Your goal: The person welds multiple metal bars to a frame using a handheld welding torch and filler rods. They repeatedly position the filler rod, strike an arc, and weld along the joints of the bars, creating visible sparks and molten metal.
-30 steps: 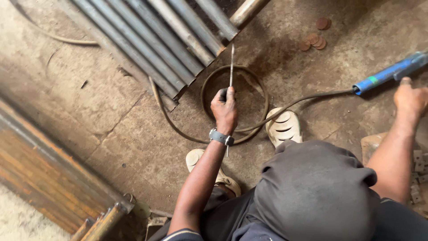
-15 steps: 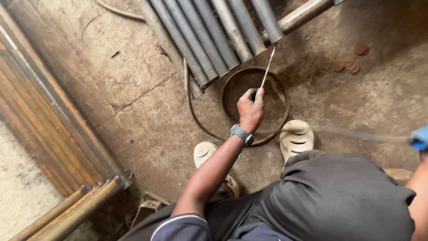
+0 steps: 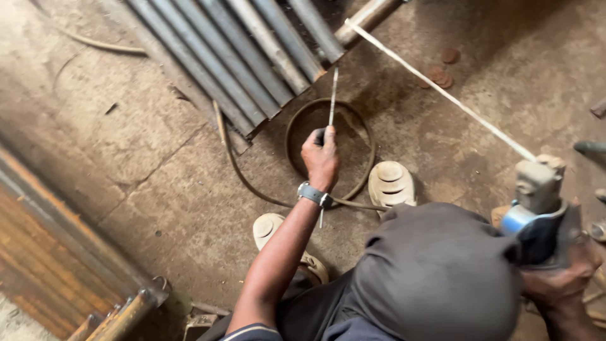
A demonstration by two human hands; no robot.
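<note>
At the far left, rusted metal bars (image 3: 38, 252) run diagonally along the concrete floor (image 3: 145, 158), and the ends of several rusty pipes (image 3: 120, 316) show at the lower left edge. A bundle of grey metal tubes (image 3: 240, 50) lies across the upper centre, slanting down toward the left. A dark cable (image 3: 243, 170) curves out from under the tube ends and runs toward the person's feet.

The left hand (image 3: 320, 158) is extended forward, with a wristwatch (image 3: 314, 194) on the wrist. Its fingers (image 3: 317, 140) are closed around a thin metal rod (image 3: 332, 101). The rod points away from the person, its far end near the tube ends, and its near end shows below the wrist. The hand and rod are above a round metal ring (image 3: 328, 151) that lies flat on the floor. Two light-coloured shoes (image 3: 391, 183) stand just beside the ring, one at its right edge and one lower left.

A long pale strip (image 3: 442, 91) runs diagonally from the upper centre to the right. A few rust-coloured discs (image 3: 442, 72) lie on the floor near it.

At the far right, the right hand (image 3: 562, 278) is closed on a power tool (image 3: 536, 208) with a blue body and a grey head. The hand's fingers wrap the lower part of the tool, close to the person's knee.
</note>
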